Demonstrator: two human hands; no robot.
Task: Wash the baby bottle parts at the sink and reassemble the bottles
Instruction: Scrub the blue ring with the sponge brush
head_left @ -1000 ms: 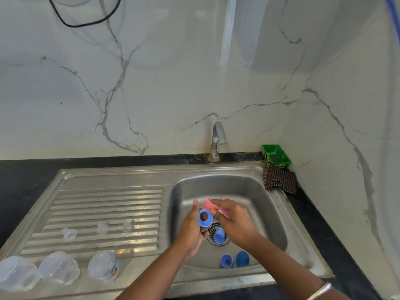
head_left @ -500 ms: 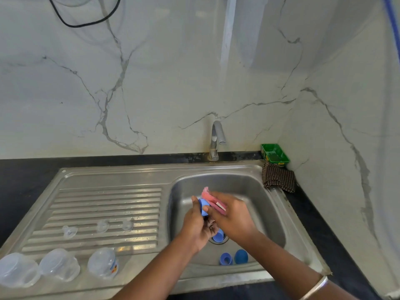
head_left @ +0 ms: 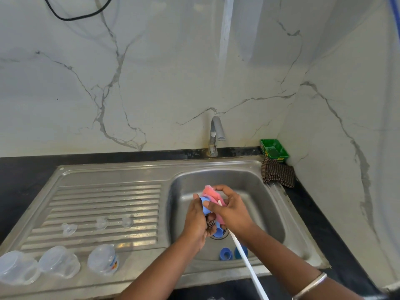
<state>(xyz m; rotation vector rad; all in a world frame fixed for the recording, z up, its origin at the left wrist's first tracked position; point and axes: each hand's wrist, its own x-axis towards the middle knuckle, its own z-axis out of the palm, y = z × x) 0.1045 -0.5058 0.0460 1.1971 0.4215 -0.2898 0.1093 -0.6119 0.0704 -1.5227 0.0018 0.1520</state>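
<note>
Over sink basin (head_left: 255,191): left hand (head_left: 194,221) grips blue ring (head_left: 204,205); right hand (head_left: 231,211) clutches pink sponge (head_left: 211,194).

White veined marble walls (head_left: 151,83) meeting in a corner, black countertop (head_left: 19,169) — dangling black cable (head_left: 78,17)

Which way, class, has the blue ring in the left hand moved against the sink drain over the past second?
Yes. The blue ring, gripped by the left hand, has risen away from the drain toward the tap, with its opening now turned aside.

Brushed steel sink (head_left: 112,174), wet sheen
</note>
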